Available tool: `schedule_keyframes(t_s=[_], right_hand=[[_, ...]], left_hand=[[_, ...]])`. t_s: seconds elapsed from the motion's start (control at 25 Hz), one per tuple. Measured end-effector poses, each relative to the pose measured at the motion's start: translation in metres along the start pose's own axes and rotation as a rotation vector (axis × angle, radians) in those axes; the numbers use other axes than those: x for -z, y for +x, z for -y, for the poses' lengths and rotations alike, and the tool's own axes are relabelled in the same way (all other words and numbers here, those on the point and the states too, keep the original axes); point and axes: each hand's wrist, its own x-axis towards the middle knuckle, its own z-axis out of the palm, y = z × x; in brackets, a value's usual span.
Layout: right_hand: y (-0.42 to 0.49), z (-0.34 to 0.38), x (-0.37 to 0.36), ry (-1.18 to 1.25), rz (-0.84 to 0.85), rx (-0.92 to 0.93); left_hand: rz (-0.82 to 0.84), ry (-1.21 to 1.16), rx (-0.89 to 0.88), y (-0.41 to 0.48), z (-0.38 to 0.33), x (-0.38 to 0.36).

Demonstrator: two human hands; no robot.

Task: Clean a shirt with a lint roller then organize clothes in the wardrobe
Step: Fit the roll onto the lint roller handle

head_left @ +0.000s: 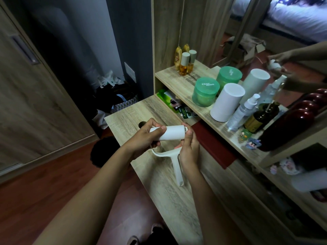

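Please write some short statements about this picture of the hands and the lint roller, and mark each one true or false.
1. The left hand grips the white roll of the lint roller. True.
2. The lint roller lies flat on the desk and no hand touches it. False: both hands hold it above the desk.
3. The right hand holds the right end of the roll. True.
4. The green jar stands on the floor. False: the green jar stands on the shelf.
5. The handle points up. False: the handle hangs down below the roll.
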Motion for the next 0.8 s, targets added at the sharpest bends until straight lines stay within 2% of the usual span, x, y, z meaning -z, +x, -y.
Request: schedule_keyframes(t_s=[0.36,0.8], right_hand=[[0.002,-0.005,0.000,0.019,0.067,0.001],[0.008,0.004,0.008,-0.026,0.191,0.078]], left_hand=[[-0.084,-0.059,-0.012,-0.006,0.013,0.000],[-0.190,-0.252,-0.057,-0.007,0.015,-0.003]])
